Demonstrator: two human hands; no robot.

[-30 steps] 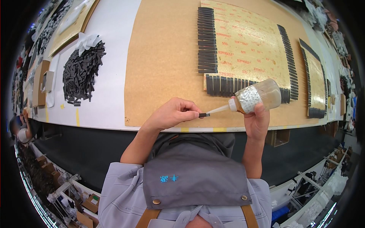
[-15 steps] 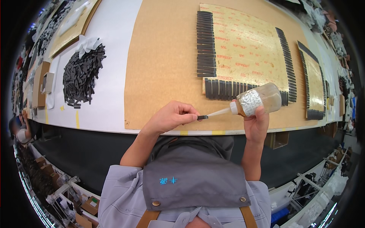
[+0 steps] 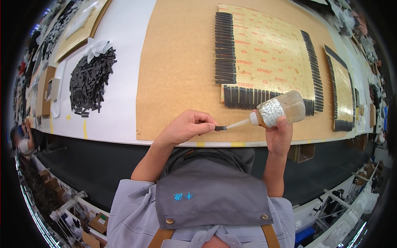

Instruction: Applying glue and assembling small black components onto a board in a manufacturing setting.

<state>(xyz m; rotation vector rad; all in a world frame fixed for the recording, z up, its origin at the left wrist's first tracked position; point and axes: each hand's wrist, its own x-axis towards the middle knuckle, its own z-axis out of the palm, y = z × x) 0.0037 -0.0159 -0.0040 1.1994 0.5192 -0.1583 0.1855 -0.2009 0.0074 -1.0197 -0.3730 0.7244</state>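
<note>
Between thumb and fingers, my left hand [image 3: 192,126] pinches a small black strip [image 3: 221,128], its end pointing right. My right hand [image 3: 279,134] grips a clear squeeze bottle [image 3: 292,106] with a silvery label and a brownish liquid inside. The bottle lies tilted, and its thin pale nozzle [image 3: 239,123] reaches to the end of the strip, touching or almost touching it. Beyond the bottle is a yellowish printed sheet [image 3: 269,49] with rows of black strips [image 3: 225,47] along its left, right and near edges.
A heap of loose black strips [image 3: 91,80] lies at the left, with a crumpled white piece [image 3: 97,48] on top. Small cardboard boxes [image 3: 44,91] stand farther left. Another strip-edged sheet [image 3: 342,89] lies at the right. Brown board [image 3: 178,62] covers the table's middle. Another person [image 3: 25,138] is at the far left.
Hands, strip and bottle hold almost the same position. The whole view has shifted very slightly.
</note>
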